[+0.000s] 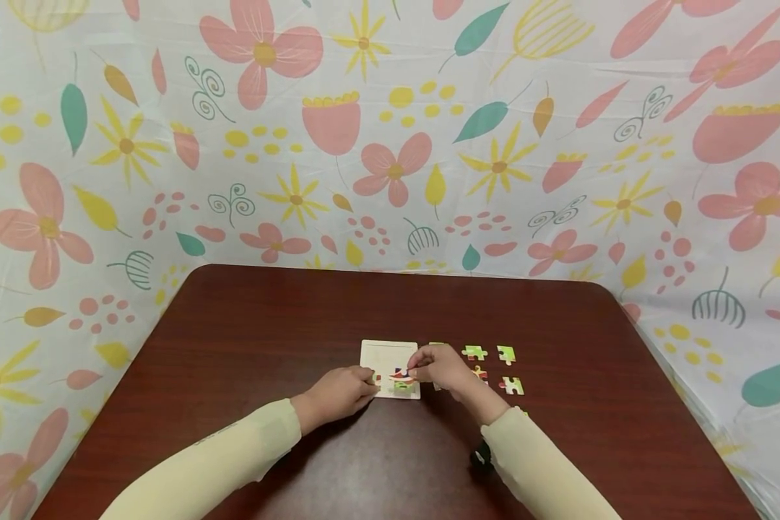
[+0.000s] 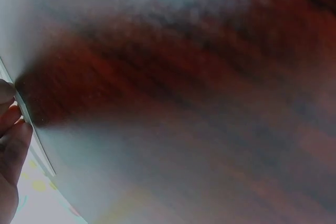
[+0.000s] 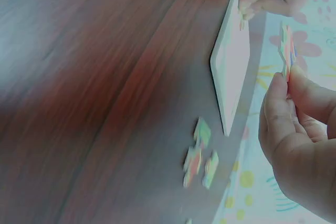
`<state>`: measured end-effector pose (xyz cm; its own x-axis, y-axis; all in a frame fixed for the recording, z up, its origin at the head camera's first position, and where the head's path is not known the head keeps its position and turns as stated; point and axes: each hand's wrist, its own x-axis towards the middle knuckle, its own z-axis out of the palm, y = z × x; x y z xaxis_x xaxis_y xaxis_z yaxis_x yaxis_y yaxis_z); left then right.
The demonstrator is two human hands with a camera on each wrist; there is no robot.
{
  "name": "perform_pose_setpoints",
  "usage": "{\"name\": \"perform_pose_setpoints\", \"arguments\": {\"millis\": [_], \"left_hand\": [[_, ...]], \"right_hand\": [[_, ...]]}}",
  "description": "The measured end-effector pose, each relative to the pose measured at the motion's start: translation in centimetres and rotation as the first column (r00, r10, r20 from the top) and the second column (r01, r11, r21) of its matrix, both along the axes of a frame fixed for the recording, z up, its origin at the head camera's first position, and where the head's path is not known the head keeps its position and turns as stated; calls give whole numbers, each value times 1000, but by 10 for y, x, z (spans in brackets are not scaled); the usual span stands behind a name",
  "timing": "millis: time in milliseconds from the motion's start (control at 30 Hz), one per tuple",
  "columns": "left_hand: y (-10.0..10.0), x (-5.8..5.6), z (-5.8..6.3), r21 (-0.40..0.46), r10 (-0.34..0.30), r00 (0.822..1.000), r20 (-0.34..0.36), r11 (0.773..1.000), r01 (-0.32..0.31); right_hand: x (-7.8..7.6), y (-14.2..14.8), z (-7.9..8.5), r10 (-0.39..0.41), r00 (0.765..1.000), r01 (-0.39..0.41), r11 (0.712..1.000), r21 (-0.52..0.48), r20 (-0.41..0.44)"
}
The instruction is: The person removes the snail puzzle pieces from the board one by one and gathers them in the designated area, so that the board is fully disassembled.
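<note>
A pale puzzle board [image 1: 390, 349] lies on the table in front of me, its raised frame around a light inner area. My left hand [image 1: 339, 393] grips the board's near left edge, thumb and fingertips at the rim, as the right wrist view also shows. A small printed piece [image 1: 378, 379] sits in the board by those fingertips. With thumb and fingers, my right hand [image 1: 443, 367] pinches a puzzle piece [image 3: 286, 51] coloured red, dark blue and green. That piece is held up over the board's right part, seen nearly edge-on in the right wrist view.
Several loose puzzle pieces [image 1: 474, 352] lie in rows right of the board, some partly hidden by the right hand and forearm. A black object [image 1: 481, 455] shows beside the right sleeve. Behind the brown table [image 1: 286, 310] hangs a flower-patterned cloth [image 1: 390, 108].
</note>
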<state>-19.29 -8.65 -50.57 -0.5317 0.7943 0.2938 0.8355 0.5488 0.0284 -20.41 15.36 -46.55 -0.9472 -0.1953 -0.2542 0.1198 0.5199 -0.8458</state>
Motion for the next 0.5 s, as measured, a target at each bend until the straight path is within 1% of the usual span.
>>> {"name": "perform_pose_setpoints", "arguments": {"millis": [167, 500], "left_hand": [[-1, 1, -1, 11, 7, 1000, -10, 1000, -7], [-1, 2, -2, 1, 24, 999, -22, 1000, -24]], "right_hand": [[13, 23, 4, 24, 999, -23, 999, 33, -34], [34, 70, 8, 23, 1000, -22, 999, 38, -18]]}}
